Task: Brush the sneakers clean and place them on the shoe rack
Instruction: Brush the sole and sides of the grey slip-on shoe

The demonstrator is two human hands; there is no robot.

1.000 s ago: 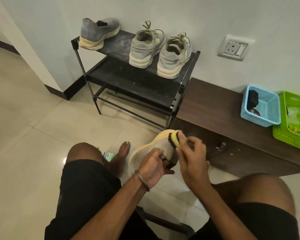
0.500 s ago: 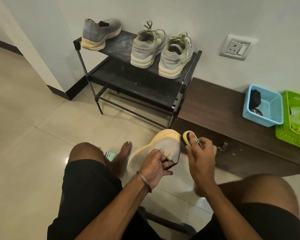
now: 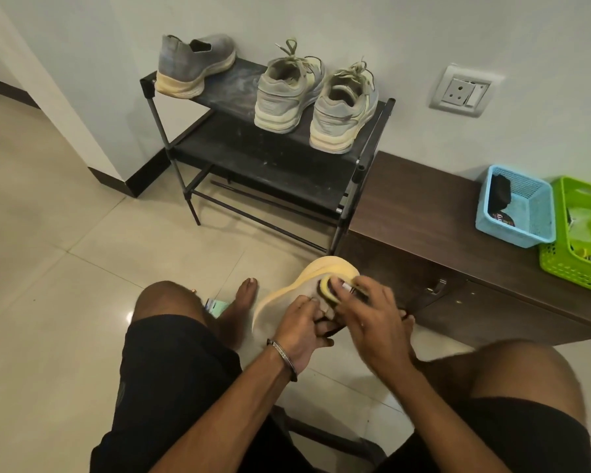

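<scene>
A grey slip-on sneaker [image 3: 280, 298] with a pale yellow sole is held between my knees, above the floor. My left hand [image 3: 301, 332] grips it at the opening. My right hand [image 3: 372, 315] holds a yellow brush [image 3: 330, 287] with dark bristles, pressed against the sneaker's upper near the toe. The black shoe rack [image 3: 273, 162] stands against the wall. Its top shelf carries the matching grey slip-on [image 3: 193, 68] at the left and a laced grey pair [image 3: 316, 99] at the right.
A low dark wooden cabinet [image 3: 430, 213] stands right of the rack, bearing a blue basket [image 3: 526, 216] and a green basket [image 3: 587, 264]. A wall socket [image 3: 463, 92] sits above it. A small teal object [image 3: 214, 307] lies on the tiled floor by my foot.
My right hand moved the brush from beside the sneaker's toe back onto its upper. The left hand kept its grip on the sneaker.
</scene>
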